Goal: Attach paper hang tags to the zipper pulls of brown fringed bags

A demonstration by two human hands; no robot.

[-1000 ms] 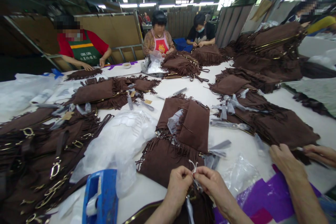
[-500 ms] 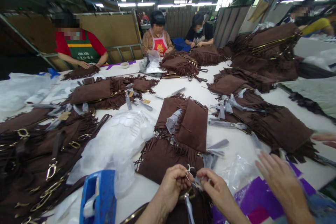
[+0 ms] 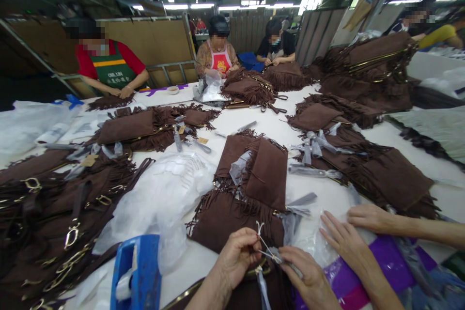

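Observation:
Low in the middle, my left hand (image 3: 238, 254) pinches a thin white string (image 3: 260, 233) between thumb and fingers. The string runs across to my right hand (image 3: 307, 271), whose fingers are closed on a small grey plastic-wrapped piece (image 3: 278, 255) with the string knotted against it. What exactly the wrapping covers I cannot make out. Under both hands lies a dark brown bag (image 3: 259, 283) with a gold zipper, and a wrapped zipper pull (image 3: 262, 290) hangs from it. Just beyond are stacked brown fringed bags (image 3: 267, 174).
A co-worker's two hands (image 3: 350, 244) lie on clear plastic (image 3: 316, 237) over purple sheets (image 3: 381, 261) at right. A blue tape dispenser (image 3: 136, 271) stands at lower left beside crumpled white plastic (image 3: 160, 198). Brown bags with gold hardware (image 3: 72, 235) fill the left. Several people sit across the table.
The co-worker's hands have moved left and down onto the plastic. My right hand has shifted slightly right, with the string now stretched between my hands.

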